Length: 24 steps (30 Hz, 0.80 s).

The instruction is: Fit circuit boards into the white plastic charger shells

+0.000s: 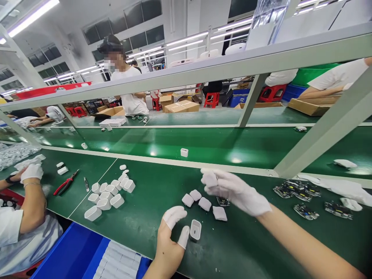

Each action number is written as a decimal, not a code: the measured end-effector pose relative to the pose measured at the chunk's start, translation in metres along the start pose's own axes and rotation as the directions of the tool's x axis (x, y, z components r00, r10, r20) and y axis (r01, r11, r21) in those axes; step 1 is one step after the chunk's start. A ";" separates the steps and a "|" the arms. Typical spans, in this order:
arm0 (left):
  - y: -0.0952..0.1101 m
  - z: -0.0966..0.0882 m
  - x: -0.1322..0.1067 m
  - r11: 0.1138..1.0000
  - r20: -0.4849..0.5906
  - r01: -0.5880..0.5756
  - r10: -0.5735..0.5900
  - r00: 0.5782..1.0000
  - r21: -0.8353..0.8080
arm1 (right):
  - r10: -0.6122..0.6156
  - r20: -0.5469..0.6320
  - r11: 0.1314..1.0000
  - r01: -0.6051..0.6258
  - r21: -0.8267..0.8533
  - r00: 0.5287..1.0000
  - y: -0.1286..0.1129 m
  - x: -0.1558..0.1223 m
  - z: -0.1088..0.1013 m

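Observation:
My left hand (171, 240) rests at the near edge of the green bench (151, 201), with white cots on thumb and forefinger, which are spread apart. An open white shell (195, 229) stands just right of the forefinger, touching or nearly touching it. My right hand (235, 190), in a white glove, hovers above the bench with its fingertips pinched on a small white part (208, 179). Below it lie several white caps (205, 203) and a small dark circuit board (223, 201).
A cluster of white shells (107, 192) and red pliers (66, 182) lie to the left, near a co-worker's gloved hand (31, 172). More circuit boards (302, 192) lie at the right. A blue bin (72, 255) sits below. A slanted metal strut (319, 135) crosses the conveyor (203, 143).

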<state>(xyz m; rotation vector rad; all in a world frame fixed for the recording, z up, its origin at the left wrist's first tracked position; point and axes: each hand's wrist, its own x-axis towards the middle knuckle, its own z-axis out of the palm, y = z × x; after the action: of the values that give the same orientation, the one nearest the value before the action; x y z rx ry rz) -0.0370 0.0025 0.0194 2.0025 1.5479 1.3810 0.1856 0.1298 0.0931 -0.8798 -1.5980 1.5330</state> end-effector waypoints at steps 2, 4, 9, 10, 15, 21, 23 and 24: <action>0.010 0.003 0.010 0.999 -0.028 -0.011 0.010 1.000 -0.030 | 0.103 0.062 0.973 -0.114 0.203 0.993 -0.008 -0.024 0.028; 0.022 0.004 0.020 0.993 0.006 -0.081 0.082 0.997 -0.087 | 0.104 0.060 0.966 -0.115 0.231 0.993 -0.007 -0.044 0.053; 0.041 0.006 0.028 0.937 0.062 -0.139 0.167 0.984 -0.321 | -0.049 0.112 0.956 0.014 0.293 0.993 0.005 -0.068 0.071; 0.043 0.006 0.026 0.928 0.068 -0.113 0.146 0.987 -0.356 | -0.058 0.117 0.958 0.022 0.286 0.991 0.006 -0.071 0.069; 0.041 0.013 0.013 0.760 0.168 0.116 -0.009 0.986 -0.640 | -0.055 0.080 0.971 0.035 0.236 0.995 0.016 -0.078 0.063; 0.042 0.018 0.009 0.610 0.242 0.271 -0.132 0.961 -0.744 | -0.077 0.021 0.933 0.065 0.353 0.997 0.032 -0.081 0.079; 0.045 0.017 0.009 0.665 0.233 0.247 -0.111 0.966 -0.705 | -0.087 -0.008 0.922 0.084 0.377 0.996 0.030 -0.081 0.084; 0.046 0.017 0.010 0.698 0.232 0.232 -0.097 0.968 -0.678 | -0.098 -0.019 0.919 0.098 0.382 0.995 0.028 -0.080 0.086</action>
<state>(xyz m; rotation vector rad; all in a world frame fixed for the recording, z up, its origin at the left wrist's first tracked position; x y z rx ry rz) 0.0044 -0.0023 0.0474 1.4159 0.8797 1.3822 0.1494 0.0191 0.0602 -0.5723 -1.2582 1.6946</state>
